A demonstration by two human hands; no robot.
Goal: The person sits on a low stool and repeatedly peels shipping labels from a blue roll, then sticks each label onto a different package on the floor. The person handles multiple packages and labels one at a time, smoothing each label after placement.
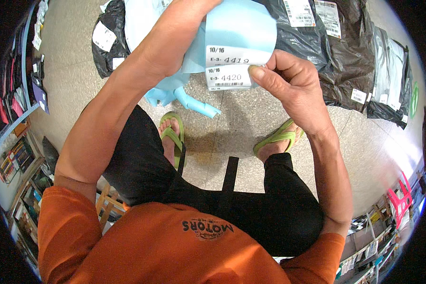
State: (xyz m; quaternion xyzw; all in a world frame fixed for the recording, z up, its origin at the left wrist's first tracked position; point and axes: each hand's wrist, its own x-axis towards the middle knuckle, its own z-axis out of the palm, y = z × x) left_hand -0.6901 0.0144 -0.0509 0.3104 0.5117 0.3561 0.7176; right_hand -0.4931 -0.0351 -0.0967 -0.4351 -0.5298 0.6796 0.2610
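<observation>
A light-blue backing strip with white printed stickers on its lower end hangs in front of me. My right hand pinches the right edge of the lower stickers between thumb and fingers. At the top, my left hand lies beside the strip's left side; its fingers run out of the picture, so their grip is hidden. Below that hand, curled blue backing paper dangles over the floor.
Black plastic parcels with labels lie at the upper right, beside grey-and-black ones. Another black parcel is at the upper left. My green flip-flops rest on the speckled floor. A pink plastic object stands at right.
</observation>
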